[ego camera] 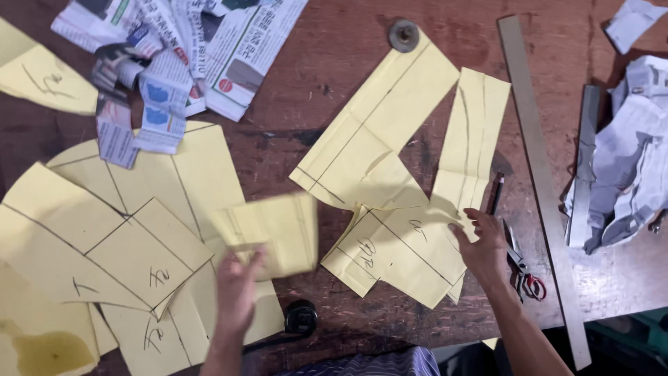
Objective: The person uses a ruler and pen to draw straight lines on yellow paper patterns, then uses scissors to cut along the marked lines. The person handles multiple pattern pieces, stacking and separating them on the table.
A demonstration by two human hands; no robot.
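Across the dark wooden table (334,69) lie many yellow paper pattern pieces marked with pencil lines. A large overlapping stack (104,244) covers the left side; a second group (396,167) lies right of centre, its top corner pinned under a round metal weight (403,34). Crumpled newspaper (174,49) sits at the upper left, and more pale crumpled paper (633,160) at the right edge. A long steel ruler (543,181) runs down the right side. The left hand (236,292) pinches a blurred yellow paper piece (275,233) above the left stack, grip closed on its lower edge. The right hand (481,244) rests fingers spread on the right group, holding nothing. Just beside it lie a pencil (495,193) and red-handled scissors (522,268).
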